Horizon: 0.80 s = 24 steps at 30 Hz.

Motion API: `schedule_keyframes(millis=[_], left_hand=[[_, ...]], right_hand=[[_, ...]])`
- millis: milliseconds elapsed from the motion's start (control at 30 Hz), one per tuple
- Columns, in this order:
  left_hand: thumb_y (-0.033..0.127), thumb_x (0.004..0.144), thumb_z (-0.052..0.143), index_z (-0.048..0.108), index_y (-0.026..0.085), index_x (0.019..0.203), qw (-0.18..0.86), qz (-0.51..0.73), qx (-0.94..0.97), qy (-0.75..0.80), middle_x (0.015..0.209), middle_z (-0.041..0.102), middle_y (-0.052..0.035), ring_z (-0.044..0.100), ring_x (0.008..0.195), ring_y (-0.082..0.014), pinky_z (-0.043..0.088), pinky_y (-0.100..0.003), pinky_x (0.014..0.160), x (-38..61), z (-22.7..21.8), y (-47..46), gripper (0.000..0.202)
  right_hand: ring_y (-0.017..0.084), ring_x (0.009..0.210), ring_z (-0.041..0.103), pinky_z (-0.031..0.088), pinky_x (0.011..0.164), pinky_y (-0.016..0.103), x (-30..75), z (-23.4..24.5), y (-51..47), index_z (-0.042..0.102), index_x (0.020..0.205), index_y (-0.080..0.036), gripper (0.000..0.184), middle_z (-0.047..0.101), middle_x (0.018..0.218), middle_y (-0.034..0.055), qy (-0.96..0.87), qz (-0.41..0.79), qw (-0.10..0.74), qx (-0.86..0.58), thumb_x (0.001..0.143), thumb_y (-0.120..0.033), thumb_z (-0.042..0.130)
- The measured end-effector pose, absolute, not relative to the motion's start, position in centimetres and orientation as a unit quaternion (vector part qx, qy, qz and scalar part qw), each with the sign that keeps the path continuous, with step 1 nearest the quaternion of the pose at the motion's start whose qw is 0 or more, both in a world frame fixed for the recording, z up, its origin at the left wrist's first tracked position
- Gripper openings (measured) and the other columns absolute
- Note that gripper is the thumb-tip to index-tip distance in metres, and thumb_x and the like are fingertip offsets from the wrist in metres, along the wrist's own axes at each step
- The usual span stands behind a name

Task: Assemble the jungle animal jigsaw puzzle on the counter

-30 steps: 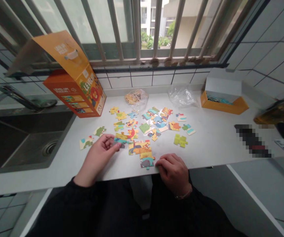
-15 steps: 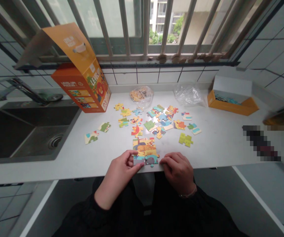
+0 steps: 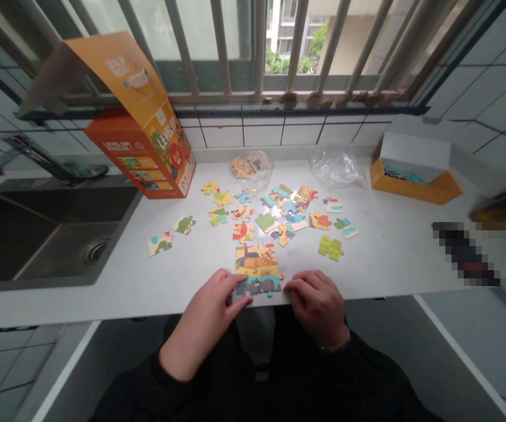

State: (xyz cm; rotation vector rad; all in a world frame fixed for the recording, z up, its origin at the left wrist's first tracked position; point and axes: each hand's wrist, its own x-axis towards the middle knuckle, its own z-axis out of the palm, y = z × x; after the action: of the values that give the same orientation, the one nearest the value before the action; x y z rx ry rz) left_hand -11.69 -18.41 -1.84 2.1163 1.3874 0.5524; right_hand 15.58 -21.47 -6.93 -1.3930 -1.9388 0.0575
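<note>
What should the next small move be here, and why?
Perhaps the left hand should press the lower-left grey puzzle piece flat: it lies against the joined animal pieces with that hand right there, but whether its edges are fully seated is too small to tell.

From the person's head, one camera looks forward and down: bare left hand (image 3: 213, 306) and bare right hand (image 3: 317, 306) close by, grey metal-barred window (image 3: 259, 53) farther off.

Yellow, teal and grey puzzle (image 3: 258, 271) with spotted orange animal (image 3: 257, 262), white countertop (image 3: 389, 246)
</note>
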Motion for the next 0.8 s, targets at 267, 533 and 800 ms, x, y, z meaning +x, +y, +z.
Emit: schedule_keyframes(millis=[267,533,800], left_hand=[[0.035,0.105,0.073,0.065,0.024,0.149,0.120,0.221,0.864,0.436,0.160,0.062,-0.0163,0.059,0.146,-0.0349,0.052,-0.055,0.121,-11.7,-3.3,-18.9,0.046],[0.041,0.108,0.067,0.056,0.021,0.161,0.051,0.138,0.889,0.433,0.169,0.057,-0.0157,0.053,0.156,-0.0333,0.037,-0.059,0.133,-11.3,-4.8,-19.4,0.058],[0.049,0.107,0.069,0.059,0.029,0.162,0.039,0.120,0.892,0.434,0.174,0.051,-0.0130,0.052,0.156,-0.0370,0.039,-0.061,0.130,-10.9,-4.1,-19.4,0.059]], right_hand=[[0.023,0.091,0.064,0.043,0.084,0.040,15.5,-6.9,-21.5,0.074,0.089,-0.026,0.019,0.076,0.093,0.0031,-0.753,0.022,0.364,-0.548,0.103,-0.015,0.066],[0.023,0.092,0.065,0.044,0.084,0.040,15.6,-6.7,-21.5,0.075,0.090,-0.027,0.020,0.077,0.094,0.0030,-0.754,0.024,0.355,-0.552,0.104,-0.015,0.065],[0.023,0.091,0.065,0.044,0.083,0.039,15.5,-6.4,-21.6,0.075,0.089,-0.026,0.020,0.076,0.093,0.0029,-0.756,0.019,0.359,-0.547,0.102,-0.014,0.065]])
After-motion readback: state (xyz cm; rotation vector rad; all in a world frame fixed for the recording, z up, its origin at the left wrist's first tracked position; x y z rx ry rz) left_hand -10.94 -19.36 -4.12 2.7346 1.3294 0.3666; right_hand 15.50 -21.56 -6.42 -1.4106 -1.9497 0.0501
